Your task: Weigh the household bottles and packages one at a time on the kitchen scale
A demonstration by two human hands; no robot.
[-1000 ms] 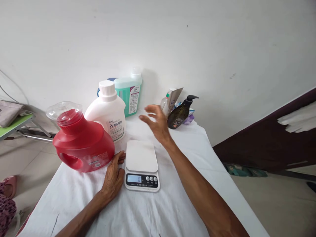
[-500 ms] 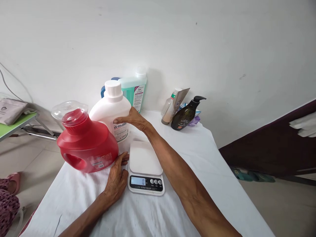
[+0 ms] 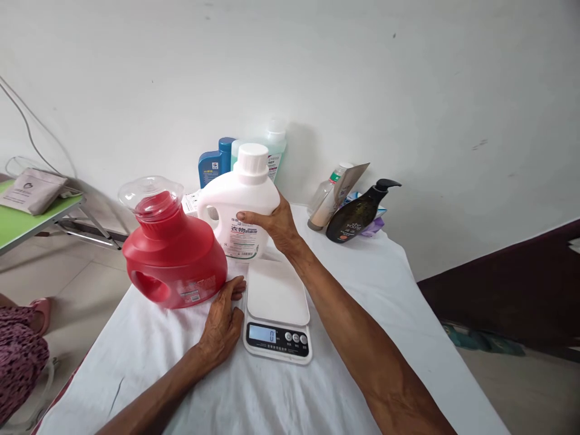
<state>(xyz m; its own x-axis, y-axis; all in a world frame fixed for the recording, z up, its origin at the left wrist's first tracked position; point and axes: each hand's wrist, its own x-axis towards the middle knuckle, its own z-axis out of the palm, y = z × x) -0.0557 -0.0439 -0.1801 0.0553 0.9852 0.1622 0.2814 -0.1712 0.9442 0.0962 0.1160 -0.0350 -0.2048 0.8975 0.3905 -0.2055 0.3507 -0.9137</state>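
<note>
My right hand (image 3: 281, 225) grips the right side of a white plastic bottle (image 3: 242, 199) with a white screw cap, thumb across its front above the label. The bottle stands upright just behind a white digital kitchen scale (image 3: 276, 296); whether its base touches the table I cannot tell. The scale's display reads 0 and its platform is bare. My left hand (image 3: 222, 323) lies on the cloth at the scale's left edge, fingers loosely extended, holding nothing. To its upper left stands a red jug (image 3: 174, 257) with a clear plastic cover over its neck.
Behind the white bottle stand a blue bottle (image 3: 212, 166) and a green-tinted bottle (image 3: 277, 148). A dark pump bottle (image 3: 356, 216) and a clear bottle (image 3: 324, 190) are at the back right. A pouch (image 3: 31, 190) lies on a green table (image 3: 43, 220); a person's foot (image 3: 43, 314) shows left.
My right hand has moved the white bottle to the right, away from the red jug, and its handle and the blue bottle now show. The view has shifted slightly left. My left hand stays by the scale.
</note>
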